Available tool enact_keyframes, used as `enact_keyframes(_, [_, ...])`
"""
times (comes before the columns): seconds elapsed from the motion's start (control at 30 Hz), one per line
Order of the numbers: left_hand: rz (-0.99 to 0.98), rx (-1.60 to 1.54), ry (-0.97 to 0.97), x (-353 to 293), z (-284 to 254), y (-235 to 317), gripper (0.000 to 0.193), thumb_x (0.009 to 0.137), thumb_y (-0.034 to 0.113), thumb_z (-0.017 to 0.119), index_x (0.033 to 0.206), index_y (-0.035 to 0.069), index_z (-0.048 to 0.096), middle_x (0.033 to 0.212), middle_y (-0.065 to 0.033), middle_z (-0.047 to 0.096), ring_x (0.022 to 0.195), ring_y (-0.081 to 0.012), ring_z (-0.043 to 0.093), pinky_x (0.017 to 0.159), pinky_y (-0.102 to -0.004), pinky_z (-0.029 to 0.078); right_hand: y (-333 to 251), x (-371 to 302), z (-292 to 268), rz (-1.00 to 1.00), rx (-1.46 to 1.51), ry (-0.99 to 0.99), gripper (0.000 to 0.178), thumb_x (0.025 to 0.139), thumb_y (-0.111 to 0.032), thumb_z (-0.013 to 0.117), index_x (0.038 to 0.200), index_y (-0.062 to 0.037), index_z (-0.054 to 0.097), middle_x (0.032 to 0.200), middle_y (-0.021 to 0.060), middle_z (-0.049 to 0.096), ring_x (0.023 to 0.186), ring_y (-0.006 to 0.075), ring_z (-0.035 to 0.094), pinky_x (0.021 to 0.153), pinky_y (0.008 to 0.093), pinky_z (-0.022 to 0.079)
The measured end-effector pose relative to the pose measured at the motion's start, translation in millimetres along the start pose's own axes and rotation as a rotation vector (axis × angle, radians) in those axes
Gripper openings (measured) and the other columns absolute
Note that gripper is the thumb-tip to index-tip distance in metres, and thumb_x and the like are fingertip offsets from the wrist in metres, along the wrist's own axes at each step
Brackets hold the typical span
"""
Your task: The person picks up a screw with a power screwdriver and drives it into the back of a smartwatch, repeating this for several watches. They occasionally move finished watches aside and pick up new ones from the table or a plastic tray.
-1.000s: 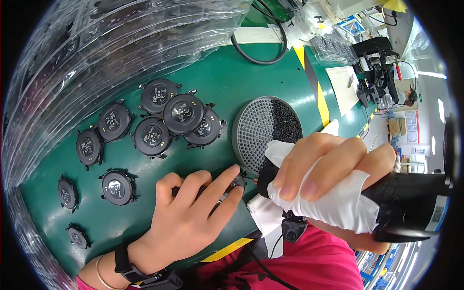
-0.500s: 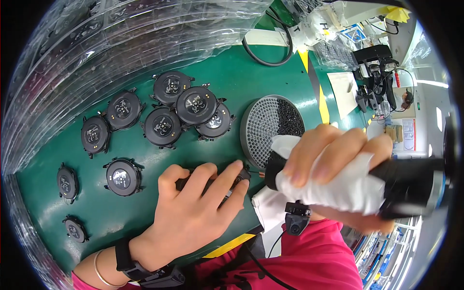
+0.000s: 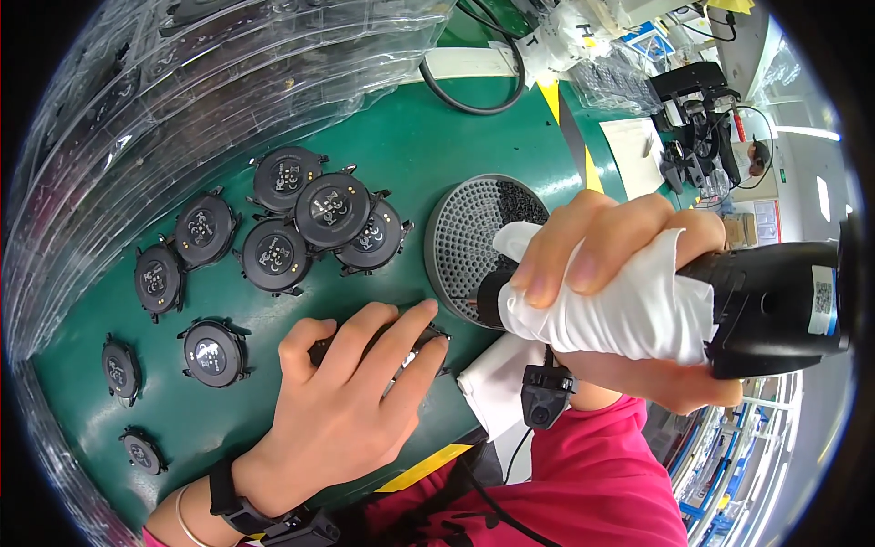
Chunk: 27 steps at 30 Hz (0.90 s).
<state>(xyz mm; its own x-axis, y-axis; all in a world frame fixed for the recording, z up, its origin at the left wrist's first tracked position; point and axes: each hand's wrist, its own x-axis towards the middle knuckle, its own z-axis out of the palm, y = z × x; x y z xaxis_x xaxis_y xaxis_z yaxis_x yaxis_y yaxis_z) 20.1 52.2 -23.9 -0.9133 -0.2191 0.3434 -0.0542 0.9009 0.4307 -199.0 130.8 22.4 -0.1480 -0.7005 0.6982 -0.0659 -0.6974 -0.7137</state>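
While left hand [image 3: 351, 415] stays clamped on watch [image 3: 416, 345], right hand [image 3: 624, 244], gripping black tool [image 3: 766, 301], now nearer grey tray [image 3: 460, 242].

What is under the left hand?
Parts of what looks like a dark watch show between the fingers of the left hand, above the green table. The hand covers most of it; its underside and full outline cannot be seen.
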Motion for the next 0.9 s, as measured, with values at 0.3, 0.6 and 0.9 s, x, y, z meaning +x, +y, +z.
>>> enact_keyframes(0.3, [-0.011, -0.01, 0.069, -0.2, 6.7, -5.4, 0.036, 0.074, 0.016, 0.069, 0.109, 0.009, 0.068, 0.128, -0.0079, 0.063, 0.109, -0.0222, 0.058, 0.09, -0.0426, 0.035, 0.7, 0.2, -4.7, -0.026, -0.055, -0.082, 0.078, 0.087, -0.067, 0.066, 0.128, -0.0022, 0.051, 0.096, 0.0159, 0.059, 0.069, 0.0293, 0.061, 0.059, 0.0402, 0.056])
enact_keyframes(0.6, [-0.019, -0.079, 0.084, -4.3, 7.3, -5.8, 0.039, 0.073, 0.014, 0.078, 0.109, 0.008, 0.067, 0.131, -0.0099, 0.064, 0.109, -0.0271, 0.06, 0.09, -0.0461, 0.034, -8.3, 1.0, 13.8, -0.019, 0.057, 0.017, 0.079, 0.088, -0.065, 0.066, 0.129, 0.0007, 0.049, 0.096, 0.0142, 0.059, 0.069, 0.0271, 0.058, 0.059, 0.0388, 0.054])
enact_keyframes(0.9, [-0.008, -0.047, 0.093, -3.0, 3.6, -3.7, 0.031, 0.077, 0.014, 0.071, 0.106, 0.006, 0.068, 0.126, -0.0106, 0.065, 0.109, -0.0252, 0.059, 0.09, -0.0435, 0.037, -2.9, 1.3, 17.4, -0.033, 0.05, 0.005, 0.079, 0.087, -0.067, 0.065, 0.127, -0.0002, 0.05, 0.095, 0.0141, 0.058, 0.069, 0.0269, 0.059, 0.059, 0.0389, 0.054])
